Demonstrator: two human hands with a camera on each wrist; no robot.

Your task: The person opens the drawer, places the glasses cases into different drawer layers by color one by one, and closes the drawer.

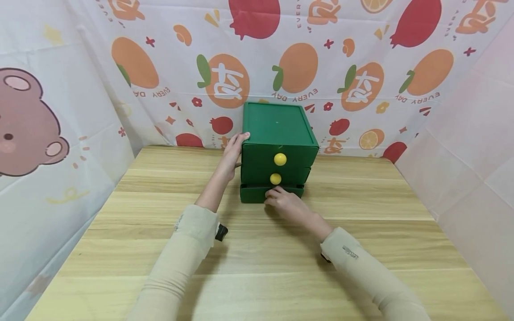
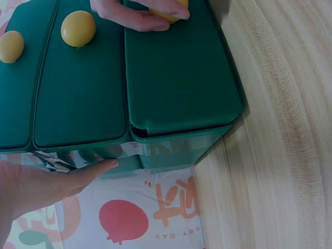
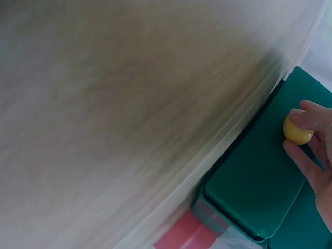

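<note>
A green cabinet [image 1: 277, 125] with three stacked drawers stands on the table. Its bottom drawer [image 1: 252, 195] sticks out a little past the ones above. My right hand [image 1: 287, 204] pinches that drawer's round yellow knob [image 3: 298, 130] between thumb and fingers. Flat against the cabinet's left side lies my left hand [image 1: 232, 154], its thumb at the top front edge; the left wrist view shows its fingers straight along the side wall. The top yellow knob [image 1: 280, 159] and middle yellow knob [image 1: 275, 179] are untouched, their drawers shut.
The wooden table [image 1: 257, 276] extends to both sides and in front of the cabinet. Close behind hangs a white cloth [image 1: 261, 53] printed with fruit. Another cloth with a pink bear [image 1: 28, 125] hangs at the left, and a pale one [image 1: 474, 142] at the right.
</note>
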